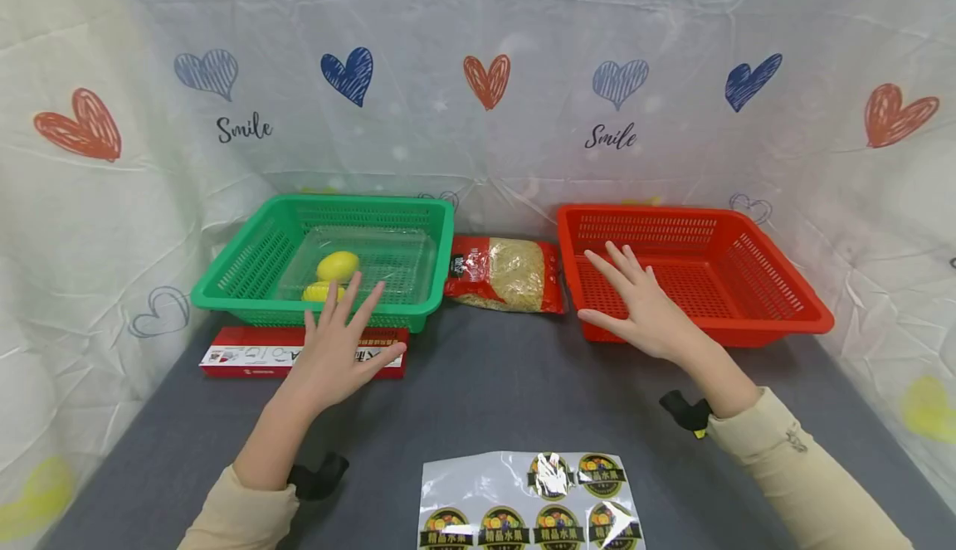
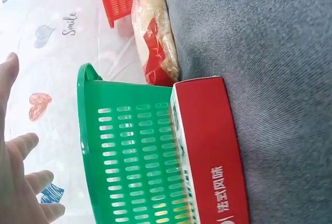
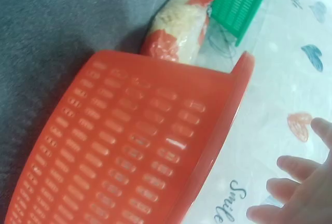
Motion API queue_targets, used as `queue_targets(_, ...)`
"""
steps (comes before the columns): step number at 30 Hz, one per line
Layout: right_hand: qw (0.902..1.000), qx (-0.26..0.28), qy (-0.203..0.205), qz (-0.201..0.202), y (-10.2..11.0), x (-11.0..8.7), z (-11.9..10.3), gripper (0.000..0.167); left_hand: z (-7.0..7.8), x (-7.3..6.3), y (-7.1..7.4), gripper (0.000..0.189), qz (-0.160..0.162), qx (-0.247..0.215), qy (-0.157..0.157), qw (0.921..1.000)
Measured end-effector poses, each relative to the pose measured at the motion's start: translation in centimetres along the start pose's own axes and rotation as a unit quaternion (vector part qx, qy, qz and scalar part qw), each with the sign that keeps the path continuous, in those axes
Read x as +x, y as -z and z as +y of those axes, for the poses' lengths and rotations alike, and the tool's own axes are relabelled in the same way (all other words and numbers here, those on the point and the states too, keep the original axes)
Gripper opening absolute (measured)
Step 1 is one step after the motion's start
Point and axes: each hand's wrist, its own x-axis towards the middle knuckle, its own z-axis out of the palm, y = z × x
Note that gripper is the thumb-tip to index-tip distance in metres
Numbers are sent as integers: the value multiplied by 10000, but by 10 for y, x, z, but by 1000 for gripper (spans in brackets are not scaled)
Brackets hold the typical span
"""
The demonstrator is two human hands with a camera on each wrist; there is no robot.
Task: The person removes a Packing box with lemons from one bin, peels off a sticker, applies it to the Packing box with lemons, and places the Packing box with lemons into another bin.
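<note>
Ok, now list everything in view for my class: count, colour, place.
Green basket: 1, green, left
Clear tray: 1, transparent, in green basket
Yellow fruit-like items: 2, yellow, in the tray, one partly hidden
Packet: 1, red with clear window, between the baskets
Red basket: 1, red, right
Box: 1, red and white, before the green basket
Sticker sheet: 1, white, nearest the person
Table: 1, dark grey, underneath
Backdrop: 1, white with hearts, behind and at sides
Wrist pieces: 2, black, one at each wrist
Sleeves: 2, beige, on forearms
Left hand: 1, bare, by green basket
Right hand: 1, bare, by red basket
</note>
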Motion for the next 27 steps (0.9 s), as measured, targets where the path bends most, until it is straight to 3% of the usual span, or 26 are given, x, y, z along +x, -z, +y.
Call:
queue_targets(9, 9997, 155, 32, -181, -3, 11, -14, 83, -10, -9, -6, 80, 193, -825, 107, 9963)
queue_targets(18, 9990, 161, 308, -292, -8, 24, -32, 85, -15, -20, -8, 75, 196, -1611, 246, 9864)
queue_targets(27, 9982, 181, 402, -403, -12, 40, -49, 84, -17, -25, -12, 69, 726, -2079, 239, 9751)
